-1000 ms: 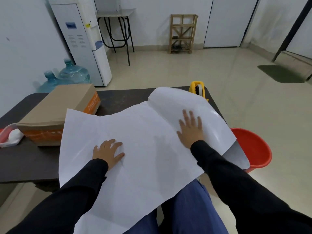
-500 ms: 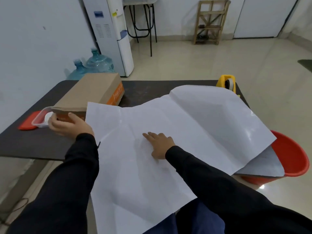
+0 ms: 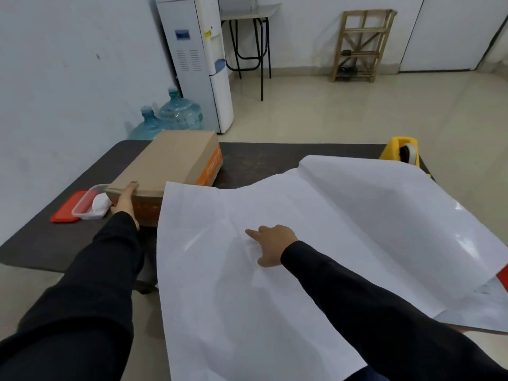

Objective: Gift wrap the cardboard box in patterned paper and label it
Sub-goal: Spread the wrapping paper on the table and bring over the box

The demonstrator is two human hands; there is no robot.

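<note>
long black sleeves [image 3: 90, 284] cover both arms.

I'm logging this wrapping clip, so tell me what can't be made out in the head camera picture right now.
- Paper: only its white side shows; any pattern faces down, hidden.
- Left hand on the cardboard box: fingertips curl over the box's edge, so the grip is unclear.
- Tape dispenser: lower part hidden behind the paper.
- Clear container: white contents too blurred to identify.
- Table: mostly covered by paper.

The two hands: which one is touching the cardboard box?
The left hand grips the near corner of the cardboard box. The right hand lies on the white paper, apart from the box.
</note>
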